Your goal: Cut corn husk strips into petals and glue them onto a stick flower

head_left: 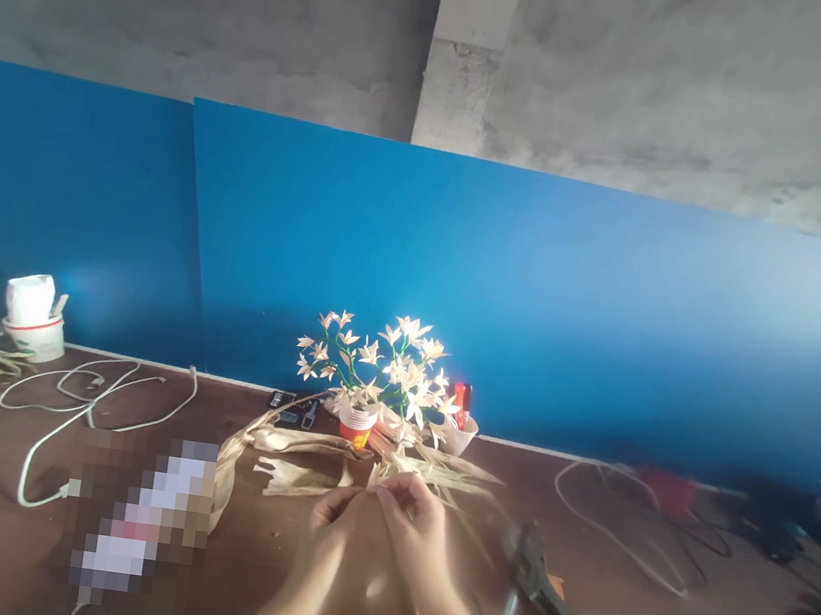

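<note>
My left hand and my right hand meet at the fingertips over the table, both pinched closed. Between them a small pale piece of dried corn husk shows; its lower part is hidden by my fingers. Just beyond my hands lie dried husk leaves, some long and ragged. Behind these, white husk flowers on green stems stand in a red and yellow paper cup. To the right of my right hand a dark glue gun rests on the table.
A pale cup holding something red stands by the flowers. White cables and a blurred-out object lie left. A white tub sits farther left. Dark items and cables lie right. A blue partition borders the table.
</note>
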Demonstrator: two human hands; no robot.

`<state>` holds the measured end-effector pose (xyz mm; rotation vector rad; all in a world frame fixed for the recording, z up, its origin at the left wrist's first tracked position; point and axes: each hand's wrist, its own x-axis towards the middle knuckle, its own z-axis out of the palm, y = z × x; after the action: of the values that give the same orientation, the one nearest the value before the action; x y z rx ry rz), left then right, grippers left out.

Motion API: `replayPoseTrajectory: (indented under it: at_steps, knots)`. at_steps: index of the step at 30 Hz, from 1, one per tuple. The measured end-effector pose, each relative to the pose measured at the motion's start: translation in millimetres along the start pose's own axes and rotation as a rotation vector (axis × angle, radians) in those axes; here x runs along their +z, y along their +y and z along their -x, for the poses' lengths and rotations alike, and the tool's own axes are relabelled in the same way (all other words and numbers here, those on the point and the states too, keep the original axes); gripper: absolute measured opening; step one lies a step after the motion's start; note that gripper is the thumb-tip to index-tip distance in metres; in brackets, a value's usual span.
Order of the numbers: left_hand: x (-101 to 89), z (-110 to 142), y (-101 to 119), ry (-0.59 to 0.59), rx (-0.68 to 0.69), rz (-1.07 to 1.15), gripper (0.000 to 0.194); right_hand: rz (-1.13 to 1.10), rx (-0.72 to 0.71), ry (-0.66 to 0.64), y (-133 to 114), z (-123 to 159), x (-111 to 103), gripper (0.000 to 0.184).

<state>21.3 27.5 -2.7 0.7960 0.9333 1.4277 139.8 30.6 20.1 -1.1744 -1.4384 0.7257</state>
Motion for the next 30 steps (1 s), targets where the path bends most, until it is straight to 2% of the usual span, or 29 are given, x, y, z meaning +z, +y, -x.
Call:
replayPoseTrajectory:
  at_steps: [13, 20, 30]
  knots:
    - [2.6, -0.6, -0.3, -0.007, -0.017, -0.021, 0.030, -0.161, 0.038, 0.134, -5.8, 2.6, 6.2, 0.024]
    - [2.2, -4.1, -4.7, 0.028, -0.016, -0.045, 0.036, -0.190, 0.050, 0.142, -3.7, 3.6, 8.7, 0.029]
    - [4.2, 3.8, 6.0, -0.048, 0.076, -0.055, 0.029, -0.261, 0.091, 0.104, 2.4, 5.6, 12.9, 0.027]
